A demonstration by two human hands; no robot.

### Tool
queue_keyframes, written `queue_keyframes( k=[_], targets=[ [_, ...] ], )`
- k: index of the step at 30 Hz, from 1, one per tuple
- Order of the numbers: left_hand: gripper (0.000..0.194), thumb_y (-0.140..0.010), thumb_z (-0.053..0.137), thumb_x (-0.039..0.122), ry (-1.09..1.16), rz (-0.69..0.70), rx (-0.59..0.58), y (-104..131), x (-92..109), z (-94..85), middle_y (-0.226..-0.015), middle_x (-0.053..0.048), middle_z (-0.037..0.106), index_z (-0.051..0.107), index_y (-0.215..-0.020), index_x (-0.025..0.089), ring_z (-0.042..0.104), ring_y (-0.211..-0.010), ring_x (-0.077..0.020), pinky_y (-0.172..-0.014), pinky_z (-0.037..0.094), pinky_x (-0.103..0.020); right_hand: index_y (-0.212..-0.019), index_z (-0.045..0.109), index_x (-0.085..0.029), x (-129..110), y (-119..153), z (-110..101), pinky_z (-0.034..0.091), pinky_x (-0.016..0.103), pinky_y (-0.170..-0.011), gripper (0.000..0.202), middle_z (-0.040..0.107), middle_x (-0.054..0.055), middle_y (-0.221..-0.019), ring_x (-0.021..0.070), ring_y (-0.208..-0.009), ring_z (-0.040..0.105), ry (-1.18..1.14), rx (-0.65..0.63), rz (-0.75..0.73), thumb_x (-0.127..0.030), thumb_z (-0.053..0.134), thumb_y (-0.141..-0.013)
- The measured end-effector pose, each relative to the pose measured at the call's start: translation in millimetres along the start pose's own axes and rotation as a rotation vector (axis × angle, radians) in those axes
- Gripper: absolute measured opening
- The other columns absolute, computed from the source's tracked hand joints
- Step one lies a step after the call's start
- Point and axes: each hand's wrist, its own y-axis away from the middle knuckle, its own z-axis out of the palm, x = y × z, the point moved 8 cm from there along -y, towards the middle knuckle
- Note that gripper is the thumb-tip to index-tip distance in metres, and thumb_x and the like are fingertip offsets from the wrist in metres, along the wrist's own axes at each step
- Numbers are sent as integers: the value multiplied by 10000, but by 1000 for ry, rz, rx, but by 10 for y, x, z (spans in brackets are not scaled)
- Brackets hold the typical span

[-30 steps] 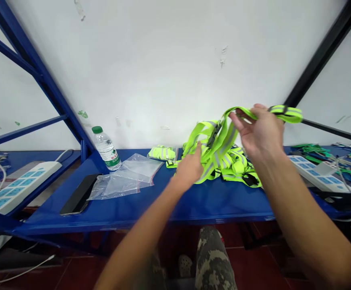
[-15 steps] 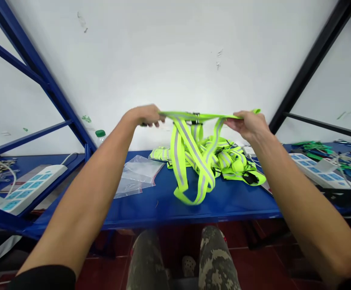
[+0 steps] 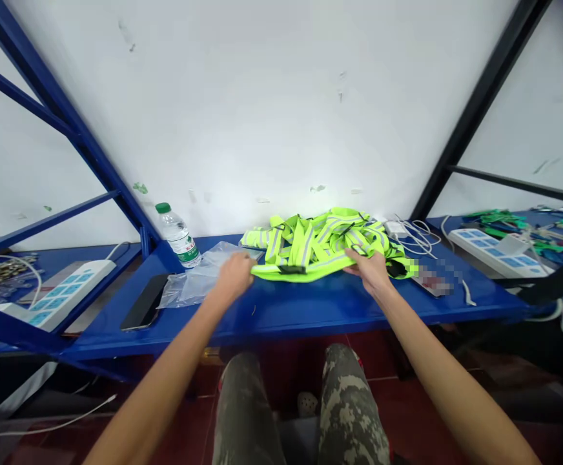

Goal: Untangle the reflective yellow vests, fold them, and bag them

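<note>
A neon yellow strap [image 3: 305, 274] with a grey stripe and a black buckle is stretched low over the front of the blue table [image 3: 281, 313]. My left hand [image 3: 235, 276] is closed round its left end. At the right, my right hand [image 3: 369, 268] pinches the strap between thumb and fingers. Directly behind it lies a tangled pile of similar reflective straps [image 3: 330, 236], and where the held strap ends and the pile begins is hard to tell.
Clear plastic bags [image 3: 189, 284], a black phone [image 3: 146, 302] and a green-capped bottle [image 3: 179, 236] are on the left. White cables [image 3: 419, 237] lie right of the pile. Power strips [image 3: 71, 294] stand beyond both frame sides.
Both hands have come down and closer together, bringing the strap from mid-air to the table beside the pile. The hanging loops now rest on the pile. The bottle and phone are uncovered.
</note>
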Motion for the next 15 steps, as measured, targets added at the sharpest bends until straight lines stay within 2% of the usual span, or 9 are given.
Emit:
queue_keyframes(
  k=[1, 3, 5, 6, 7, 10, 12, 15],
  targets=[
    [317, -852, 520, 251, 17, 23, -64, 64, 70, 195, -1097, -139, 634, 682, -1120, 196, 569, -1081, -302, -860, 477, -385, -917, 638, -141, 182, 18, -48, 622, 317, -545, 291, 715, 41, -808, 179, -641, 692, 43, -21, 28, -210, 785, -675],
    [670, -783, 626, 528, 78, 59, -187, 148, 218, 420, -1243, -176, 586, 537, -1347, 179, 525, -1172, -355, -916, 464, -433, -949, 651, -142, 389, 60, -118, 629, 342, -566, 314, 729, 59, -830, 194, -663, 703, 86, -51, 74, -288, 783, -703],
    [1020, -649, 668, 706, 107, 66, -274, 183, 380, 468, -1320, -213, 541, 397, -1454, 142, 478, -1226, -409, -957, 437, -491, -983, 655, -153, 466, 121, -135, 636, 366, -612, 364, 739, 70, -879, 202, -707, 716, 76, -89, 124, -374, 776, -721],
    [1069, -634, 670, 722, 100, 60, -284, 185, 468, 449, -1327, -224, 537, 367, -1468, 125, 466, -1236, -422, -975, 419, -513, -993, 654, -159, 488, 158, -126, 637, 370, -637, 388, 742, 71, -897, 203, -729, 720, 65, -110, 154, -393, 784, -713],
    [1048, -662, 661, 706, 86, 46, -266, 179, 557, 417, -1325, -229, 540, 356, -1471, 114, 464, -1237, -425, -984, 406, -528, -993, 653, -161, 507, 194, -112, 638, 368, -660, 407, 744, 70, -906, 202, -749, 723, 60, -129, 180, -388, 803, -691],
    [834, -852, 520, 605, 73, 0, -112, 173, 813, 375, -1363, -239, 510, 322, -1485, 99, 456, -1266, -385, -989, 405, -509, -952, 642, -147, 556, 268, -86, 638, 348, -693, 471, 742, 69, -895, 210, -790, 724, 63, -136, 194, -255, 882, -562],
    [772, -919, 393, 597, 102, -41, -33, 208, 895, 483, -1422, -238, 460, 296, -1496, 93, 423, -1310, -363, -1004, 399, -494, -923, 628, -142, 585, 283, -98, 640, 334, -677, 513, 736, 63, -894, 215, -802, 719, 69, -111, 158, -177, 895, -486],
    [689, -953, 310, 576, 145, -73, 64, 295, 868, 685, -1462, -196, 444, 361, -1469, 121, 387, -1354, -343, -1061, 344, -496, -933, 612, -149, 628, 278, -122, 638, 315, -642, 535, 720, 39, -888, 206, -796, 707, 82, -102, 92, -149, 876, -467]
  ],
)
